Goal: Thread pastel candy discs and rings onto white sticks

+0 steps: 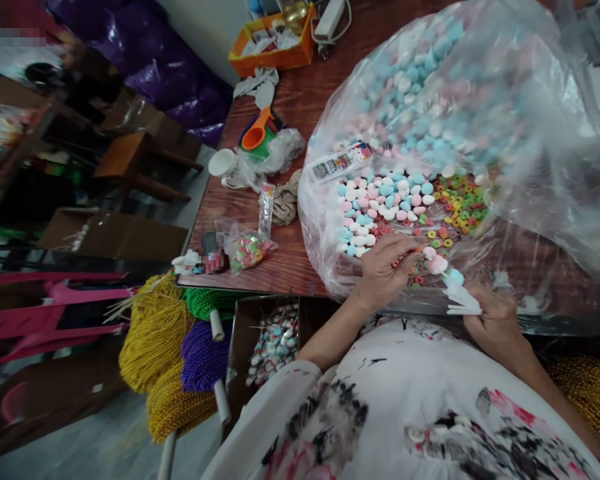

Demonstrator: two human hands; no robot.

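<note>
While left hand pinches a pink candy, right hand fingers closed around white sticks.

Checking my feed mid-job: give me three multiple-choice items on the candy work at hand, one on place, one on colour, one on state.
1. Where is the orange tray?
A. far table end
B. on the lap
C. inside the bag

2. What colour is the bead bundle furthest left under the table edge?
A. red
B. gold
C. white

3. What is the right hand doing?
A. lying flat, empty
B. gripping white sticks
C. holding a mug

Answers: A, it sits beyond the clear bag; B, gold strands; B, fingers closed round them while the left hand pinches candy.
</note>
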